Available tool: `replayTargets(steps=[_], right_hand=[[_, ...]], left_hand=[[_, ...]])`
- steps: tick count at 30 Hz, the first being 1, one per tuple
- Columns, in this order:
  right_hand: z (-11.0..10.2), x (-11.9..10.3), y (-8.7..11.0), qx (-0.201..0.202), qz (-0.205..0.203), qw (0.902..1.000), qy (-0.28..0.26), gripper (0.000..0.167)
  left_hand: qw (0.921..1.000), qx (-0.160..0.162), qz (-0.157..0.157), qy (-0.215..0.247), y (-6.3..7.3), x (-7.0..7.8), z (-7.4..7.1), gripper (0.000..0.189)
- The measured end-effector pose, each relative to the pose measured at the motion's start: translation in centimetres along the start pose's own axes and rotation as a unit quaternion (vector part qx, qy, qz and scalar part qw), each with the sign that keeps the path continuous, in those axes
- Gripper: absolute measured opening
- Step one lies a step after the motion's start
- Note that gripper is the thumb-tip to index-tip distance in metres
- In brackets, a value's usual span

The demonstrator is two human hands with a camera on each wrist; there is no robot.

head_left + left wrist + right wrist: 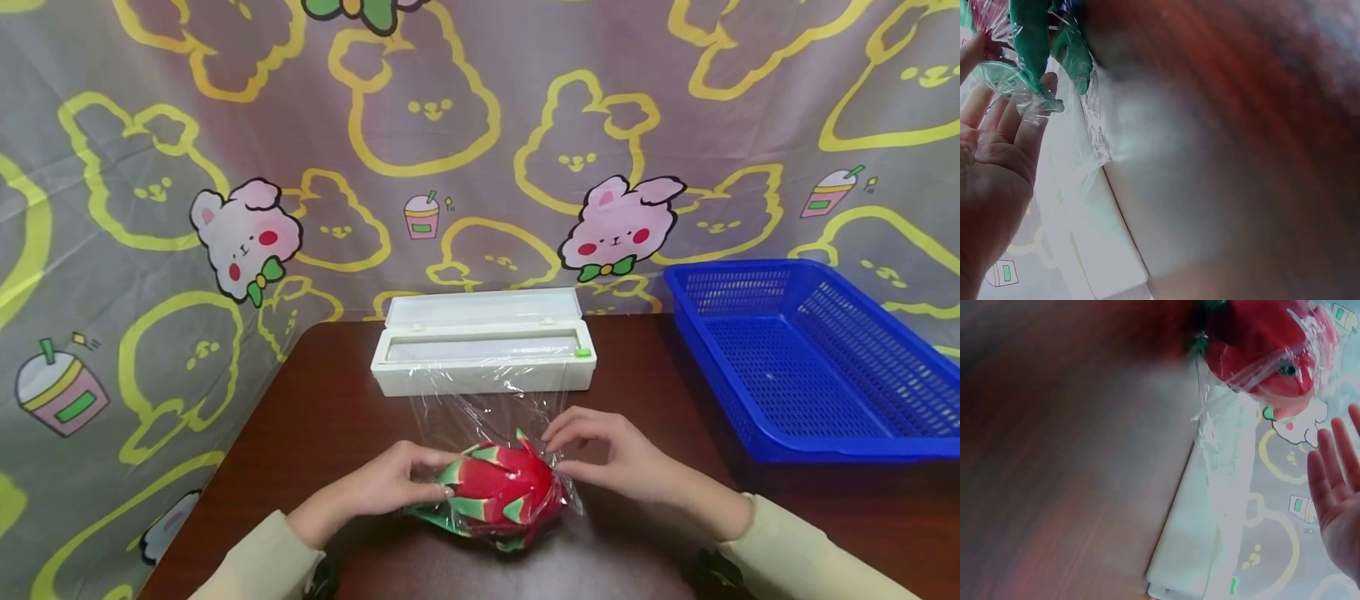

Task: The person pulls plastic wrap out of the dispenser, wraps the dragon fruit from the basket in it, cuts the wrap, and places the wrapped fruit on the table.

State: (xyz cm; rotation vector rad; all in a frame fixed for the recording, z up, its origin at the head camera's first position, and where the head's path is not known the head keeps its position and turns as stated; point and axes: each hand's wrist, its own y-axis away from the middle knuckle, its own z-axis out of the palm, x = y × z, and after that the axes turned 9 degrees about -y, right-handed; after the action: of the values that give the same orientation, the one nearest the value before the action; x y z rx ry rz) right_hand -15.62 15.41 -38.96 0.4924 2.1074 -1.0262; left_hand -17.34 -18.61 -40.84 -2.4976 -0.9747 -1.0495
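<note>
A red dragon fruit point(501, 490) with green scales lies on its side near the table's front, wrapped in clear cling film. From the left, my left hand point(390, 479) holds its green-tipped end, thumb on one side and fingers on the other. My right hand point(611, 450) is at the fruit's right end, thumb close to the film. In the right wrist view its fingers point(1333, 469) are straight and apart from the fruit. Cling film point(487, 412) stretches from the fruit back to a white dispenser box point(480, 382), whose lid stands raised.
A blue plastic basket point(817, 446) stands on the right side of the brown table point(300, 425). Behind the table hangs a grey curtain point(495, 192) with yellow cartoon outlines. A small green piece point(583, 353) sits at the dispenser's right end.
</note>
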Motion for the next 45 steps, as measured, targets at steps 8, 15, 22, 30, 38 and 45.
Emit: replayTargets(steps=[8,15,22,30,38,45], right_hand=[[0.5,0.1,0.1,-0.066,-0.045,0.9958,0.046,0.023],[0.6,0.6,-0.4,-0.063,-0.041,0.9955,0.058,0.004],[0.6,1.2,-1.2,-0.033,0.014,0.9992,0.020,0.006],[0.3,2.5,-1.7,0.002,0.078,0.9966,-0.027,0.009],[-0.1,3.4,-1.5,0.017,0.105,0.9941,-0.021,0.010],[-0.2,3.9,-1.3,0.028,0.116,0.9922,-0.036,0.006]], left_hand=[[0.9997,-0.009,0.001,0.024,-0.4,-0.4,-0.2,0.042],[0.9994,-0.012,-0.001,0.032,-1.0,-0.7,-0.4,0.040],[0.9997,-0.021,-0.008,0.007,-1.7,-1.2,-1.0,0.040],[0.9995,0.005,0.002,-0.032,-2.3,-1.9,-1.3,0.039],[0.9927,0.109,0.008,-0.050,-1.7,-1.5,-1.8,0.037],[0.9818,0.159,0.069,-0.078,-0.9,0.8,-1.1,0.043]])
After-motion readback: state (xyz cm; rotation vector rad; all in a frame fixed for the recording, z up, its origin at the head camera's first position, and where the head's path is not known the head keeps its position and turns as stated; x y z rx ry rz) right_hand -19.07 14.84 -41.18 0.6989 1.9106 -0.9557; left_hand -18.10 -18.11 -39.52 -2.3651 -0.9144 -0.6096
